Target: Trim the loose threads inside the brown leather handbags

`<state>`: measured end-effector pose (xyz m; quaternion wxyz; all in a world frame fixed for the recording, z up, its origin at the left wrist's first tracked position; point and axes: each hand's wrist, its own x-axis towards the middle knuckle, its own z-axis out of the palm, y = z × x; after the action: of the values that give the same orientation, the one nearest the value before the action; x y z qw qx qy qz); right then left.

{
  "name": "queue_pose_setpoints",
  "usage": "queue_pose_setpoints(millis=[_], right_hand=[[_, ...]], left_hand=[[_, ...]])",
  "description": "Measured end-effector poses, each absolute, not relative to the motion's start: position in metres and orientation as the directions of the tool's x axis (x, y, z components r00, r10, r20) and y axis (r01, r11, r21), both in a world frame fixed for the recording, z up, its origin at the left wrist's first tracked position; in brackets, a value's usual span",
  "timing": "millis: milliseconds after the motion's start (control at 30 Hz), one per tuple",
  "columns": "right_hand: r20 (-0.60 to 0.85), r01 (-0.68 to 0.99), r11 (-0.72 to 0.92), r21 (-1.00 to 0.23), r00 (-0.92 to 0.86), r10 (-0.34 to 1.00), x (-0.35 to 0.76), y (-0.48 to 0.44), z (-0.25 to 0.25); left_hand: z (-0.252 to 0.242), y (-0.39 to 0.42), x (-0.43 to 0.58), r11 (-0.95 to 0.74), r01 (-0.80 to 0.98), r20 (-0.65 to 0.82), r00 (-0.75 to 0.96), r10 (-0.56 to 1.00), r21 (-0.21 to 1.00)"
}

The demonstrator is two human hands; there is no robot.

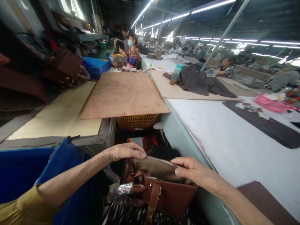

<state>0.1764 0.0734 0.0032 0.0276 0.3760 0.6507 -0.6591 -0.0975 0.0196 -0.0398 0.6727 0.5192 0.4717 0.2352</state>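
A brown handbag (172, 195) with a strap down its front rests at my lap, its top spread apart so the tan lining (152, 167) shows. My left hand (127, 151) grips the far rim of the bag near its left corner, fingers folded over the edge. At the right end of that rim, my right hand (189, 168) pinches the edge between thumb and fingers. Clear plastic wrap (124, 189) covers part of the bag's handle on the left side. The bag's underside is hidden.
A blue bin (25, 175) stands at my left. Ahead, a wooden board (126, 93) lies over a yellow basket (137, 122). The white-topped table (225, 140) on my right bears a dark panel (262, 123). More brown bags (62, 65) are at the left; other people sit farther back.
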Motion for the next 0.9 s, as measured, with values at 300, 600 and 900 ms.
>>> queue_pose_setpoints(millis=[300,600,900], right_hand=[[-0.540,0.543,-0.138,-0.828,-0.708,0.455,0.171,0.067,0.010],[-0.531,0.577,-0.067,-0.814,-0.693,0.488,0.172,0.069,0.012],[-0.488,0.566,0.013,-0.825,-0.723,0.490,0.177,0.074,0.003]], left_hand=[[-0.022,0.028,-0.095,0.164,0.439,-0.380,0.468,0.797,0.884],[-0.030,0.029,-0.094,-0.193,0.465,-0.135,0.584,0.801,0.864],[-0.027,0.023,-0.088,0.148,0.231,-0.258,0.581,0.772,0.962]])
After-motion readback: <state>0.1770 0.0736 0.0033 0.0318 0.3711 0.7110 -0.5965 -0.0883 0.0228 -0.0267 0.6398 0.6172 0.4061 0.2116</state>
